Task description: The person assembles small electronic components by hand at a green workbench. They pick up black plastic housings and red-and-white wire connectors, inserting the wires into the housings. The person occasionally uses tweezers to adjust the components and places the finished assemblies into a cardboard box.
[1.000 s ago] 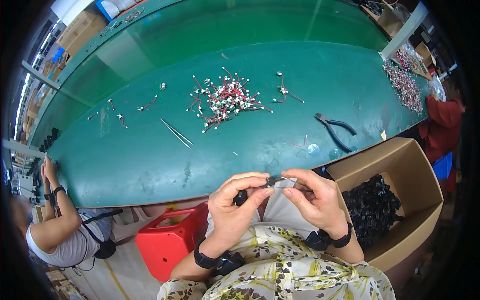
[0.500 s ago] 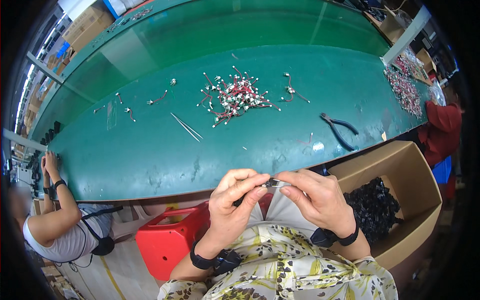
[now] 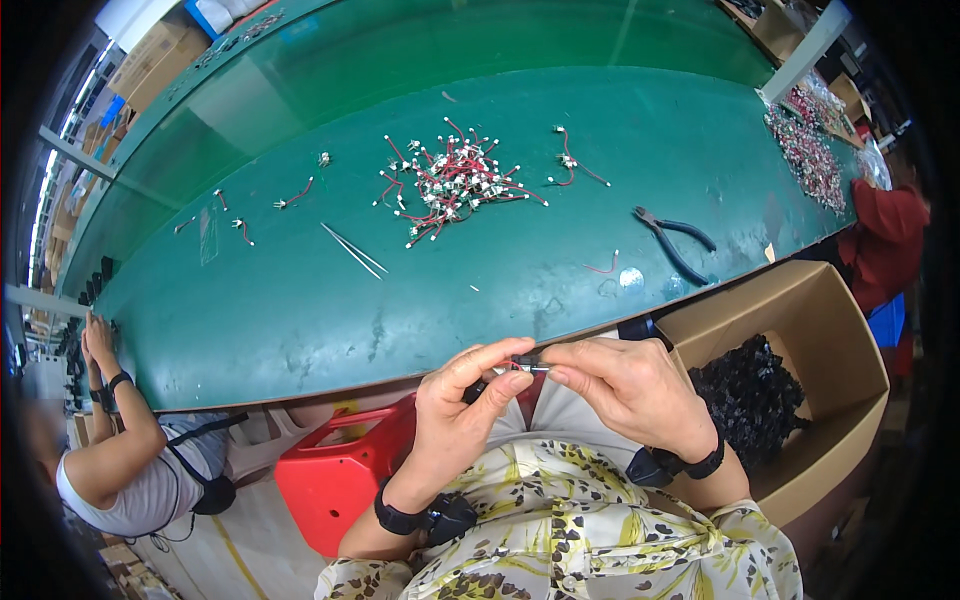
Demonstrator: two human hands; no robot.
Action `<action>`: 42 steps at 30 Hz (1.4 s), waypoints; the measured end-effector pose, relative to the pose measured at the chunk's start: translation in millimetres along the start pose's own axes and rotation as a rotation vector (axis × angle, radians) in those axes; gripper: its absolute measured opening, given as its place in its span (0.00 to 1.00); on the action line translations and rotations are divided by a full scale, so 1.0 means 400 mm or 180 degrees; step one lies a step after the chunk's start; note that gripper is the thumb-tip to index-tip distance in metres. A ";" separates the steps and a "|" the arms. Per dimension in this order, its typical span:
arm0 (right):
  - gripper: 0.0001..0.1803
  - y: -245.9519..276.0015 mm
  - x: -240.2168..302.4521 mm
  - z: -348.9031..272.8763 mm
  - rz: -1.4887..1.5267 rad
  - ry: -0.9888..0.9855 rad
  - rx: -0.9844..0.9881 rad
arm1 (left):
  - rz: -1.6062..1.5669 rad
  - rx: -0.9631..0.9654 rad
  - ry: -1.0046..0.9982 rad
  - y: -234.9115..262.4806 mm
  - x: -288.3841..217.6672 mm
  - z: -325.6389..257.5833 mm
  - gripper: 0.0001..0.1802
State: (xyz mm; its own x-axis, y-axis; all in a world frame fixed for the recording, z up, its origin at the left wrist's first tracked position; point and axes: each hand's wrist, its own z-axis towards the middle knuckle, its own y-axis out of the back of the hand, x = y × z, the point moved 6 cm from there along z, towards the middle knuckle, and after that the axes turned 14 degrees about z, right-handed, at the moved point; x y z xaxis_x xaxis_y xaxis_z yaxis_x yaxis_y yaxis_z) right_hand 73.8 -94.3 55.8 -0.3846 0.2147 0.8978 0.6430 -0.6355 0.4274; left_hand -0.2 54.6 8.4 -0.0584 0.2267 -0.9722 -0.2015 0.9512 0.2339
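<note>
My left hand (image 3: 462, 412) and my right hand (image 3: 625, 385) meet just below the near edge of the green table (image 3: 300, 310). Together they pinch a small black and silver part (image 3: 527, 366) between thumbs and fingertips; its exact shape is hidden by my fingers. A pile of small white connectors with red wires (image 3: 450, 182) lies on the table far ahead of my hands. Tweezers (image 3: 353, 250) rest to the left of the pile, and black-handled pliers (image 3: 675, 238) lie to the right.
An open cardboard box (image 3: 835, 330) with black parts (image 3: 755, 395) stands at my right. A red plastic container (image 3: 340, 480) sits below the table. Another person (image 3: 130, 460) works at the left. A second heap of parts (image 3: 810, 150) lies far right.
My hands stay together on the small part, fingers shifting slightly. The view has tilted a little, so the table's things sit slightly differently in the frame.
</note>
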 end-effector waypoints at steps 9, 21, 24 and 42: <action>0.08 0.005 -0.023 0.016 0.0414 -0.0006 0.0026 | -0.0410 0.0236 0.0101 -0.005 0.018 0.011 0.14; 0.11 0.015 -0.039 0.030 0.1108 -0.0164 -0.0041 | -0.0062 -0.0900 0.0533 0.163 0.021 0.037 0.14; 0.13 0.050 -0.051 0.014 0.1174 -0.0195 -0.0309 | 0.1184 -0.2329 0.0148 0.413 0.029 0.016 0.25; 0.22 0.029 -0.025 -0.047 0.1206 -0.0159 -0.0877 | -0.4285 0.0858 0.1034 -0.106 0.000 0.035 0.29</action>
State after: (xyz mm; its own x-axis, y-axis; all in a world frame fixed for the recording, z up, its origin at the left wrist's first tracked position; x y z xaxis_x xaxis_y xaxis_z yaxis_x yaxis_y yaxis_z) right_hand 72.7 -117.8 49.8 -0.1200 -0.0392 0.9920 0.5296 -0.8477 0.0306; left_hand 21.9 17.1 -1.7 -0.2009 -0.8974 -0.3927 -0.0944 0.4168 -0.9041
